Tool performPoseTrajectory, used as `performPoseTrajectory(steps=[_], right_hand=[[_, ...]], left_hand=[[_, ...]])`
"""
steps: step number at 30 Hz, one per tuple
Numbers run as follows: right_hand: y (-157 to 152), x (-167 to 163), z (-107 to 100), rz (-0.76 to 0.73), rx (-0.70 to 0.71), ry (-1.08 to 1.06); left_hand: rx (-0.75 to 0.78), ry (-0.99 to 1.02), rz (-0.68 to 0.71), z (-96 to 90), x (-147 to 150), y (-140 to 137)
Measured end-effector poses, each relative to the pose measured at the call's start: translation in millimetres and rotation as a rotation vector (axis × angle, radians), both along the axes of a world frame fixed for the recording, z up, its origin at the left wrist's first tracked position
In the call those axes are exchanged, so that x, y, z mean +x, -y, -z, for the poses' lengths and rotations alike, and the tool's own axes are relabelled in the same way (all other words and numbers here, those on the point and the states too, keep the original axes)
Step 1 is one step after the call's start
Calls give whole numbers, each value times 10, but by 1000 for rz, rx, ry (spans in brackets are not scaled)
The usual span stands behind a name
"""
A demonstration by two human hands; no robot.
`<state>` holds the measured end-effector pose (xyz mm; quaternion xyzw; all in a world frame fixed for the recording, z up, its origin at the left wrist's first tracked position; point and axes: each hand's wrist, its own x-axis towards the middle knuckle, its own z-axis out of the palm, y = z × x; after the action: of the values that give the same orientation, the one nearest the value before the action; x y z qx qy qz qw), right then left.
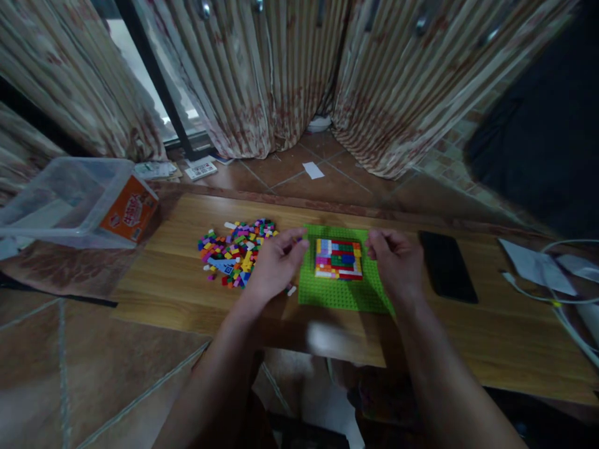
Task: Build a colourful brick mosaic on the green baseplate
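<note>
A green studded baseplate [346, 300] lies on the wooden table, bearing a rectangular block of multicoloured toy bricks [339, 259]. My left hand [276, 265] is at the plate's left edge, its thumb and fingers closed around a small dark purple-blue brick [298, 239]. Over the plate's right side, my right hand [397, 262] has its fingers curled together in a pinch; whatever they hold, if anything, is hidden. A heap of loose toy bricks [236, 249] in many colours spreads left of my left hand, partly behind it. One small white brick [292, 291] lies apart, below that hand.
A black phone [448, 265] rests right of my right hand. White cables [538, 290] and a white paper [533, 265] are farther right. At the left stands a clear plastic bin [88, 206] with an orange label. Curtains [299, 75] hang beyond the table [187, 299].
</note>
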<state>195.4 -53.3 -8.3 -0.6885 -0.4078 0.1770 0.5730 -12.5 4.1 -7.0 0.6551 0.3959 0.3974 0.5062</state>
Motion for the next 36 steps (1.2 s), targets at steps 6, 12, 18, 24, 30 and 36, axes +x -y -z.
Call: performPoseTrajectory(steps=[6, 12, 18, 24, 30, 36], right_hand=[[151, -560, -30, -512, -89, 211], [177, -835, 66, -761, -192, 443], [179, -893, 147, -768, -295, 624], [185, -915, 163, -756, -331, 687], [170, -931, 201, -776, -332, 621], [173, -863, 67, -733, -184, 426]], left_hand=[[-79, 270, -411, -70, -316, -220], [-70, 322, -404, -39, -400, -256], [-93, 312, -403, -47, -424, -252], [-77, 262, -398, -65, -440, -228], [-58, 205, -392, -75, -420, -211], [-46, 182, -383, -83, -392, -198]])
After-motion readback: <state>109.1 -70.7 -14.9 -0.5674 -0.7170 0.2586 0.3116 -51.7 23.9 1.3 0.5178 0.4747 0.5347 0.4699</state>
